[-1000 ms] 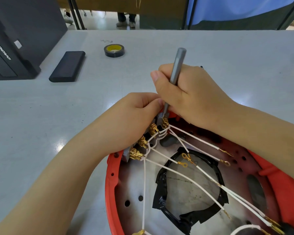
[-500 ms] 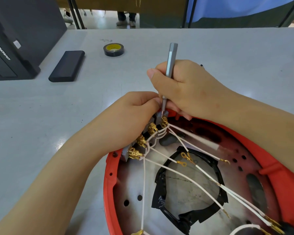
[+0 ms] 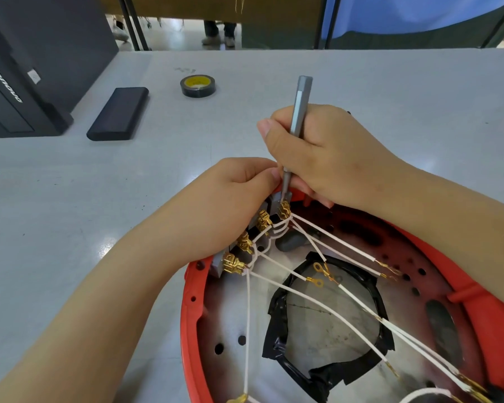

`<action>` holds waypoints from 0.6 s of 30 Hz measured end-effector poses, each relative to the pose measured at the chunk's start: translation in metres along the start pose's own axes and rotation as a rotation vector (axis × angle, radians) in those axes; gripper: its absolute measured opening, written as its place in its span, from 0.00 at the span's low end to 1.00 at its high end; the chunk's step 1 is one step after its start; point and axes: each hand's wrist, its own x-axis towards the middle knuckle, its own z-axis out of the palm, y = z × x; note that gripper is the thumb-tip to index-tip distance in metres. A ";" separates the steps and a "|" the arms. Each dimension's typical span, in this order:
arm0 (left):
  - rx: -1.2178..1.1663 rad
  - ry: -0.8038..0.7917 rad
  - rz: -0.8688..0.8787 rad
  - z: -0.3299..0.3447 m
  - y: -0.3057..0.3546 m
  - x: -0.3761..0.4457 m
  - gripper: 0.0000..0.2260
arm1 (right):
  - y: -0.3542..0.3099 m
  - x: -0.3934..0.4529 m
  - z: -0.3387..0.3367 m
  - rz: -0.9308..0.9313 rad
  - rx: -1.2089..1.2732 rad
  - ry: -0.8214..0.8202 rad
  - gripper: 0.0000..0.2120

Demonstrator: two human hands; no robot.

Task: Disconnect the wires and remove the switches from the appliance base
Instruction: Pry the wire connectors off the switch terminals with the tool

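Observation:
A red round appliance base (image 3: 190, 309) lies open on the grey table, its metal inside showing. A row of grey switches (image 3: 219, 266) sits at its far left rim, with brass terminals (image 3: 232, 264) and thin white wires (image 3: 326, 311) running across the base. My left hand (image 3: 230, 199) grips the switch row from the left, fingers curled over it. My right hand (image 3: 320, 152) holds a grey metal screwdriver (image 3: 298, 112) almost upright. Its tip rests at the farthest brass terminal (image 3: 284, 211).
A roll of black tape with a yellow core (image 3: 198, 86) and a flat black case (image 3: 118, 113) lie farther back on the table. A black computer tower (image 3: 21, 71) stands at the far left. Black tape (image 3: 277, 324) rings a hole in the base's middle.
The screwdriver has swung from tilted right to nearly upright, and my right hand has shifted slightly away along the rim. My left hand stays on the switches.

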 end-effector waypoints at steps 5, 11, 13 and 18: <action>0.017 0.013 0.009 0.000 0.001 0.000 0.16 | 0.002 -0.009 0.002 -0.150 -0.074 0.113 0.18; 0.004 0.021 0.026 0.000 0.000 0.000 0.17 | 0.000 -0.010 0.005 -0.288 -0.189 0.127 0.14; 0.000 0.025 0.019 0.000 0.000 0.001 0.18 | 0.001 -0.010 0.005 -0.280 -0.165 0.129 0.15; -0.017 0.031 0.032 0.000 -0.001 0.002 0.17 | -0.004 -0.011 0.005 -0.289 -0.189 0.112 0.16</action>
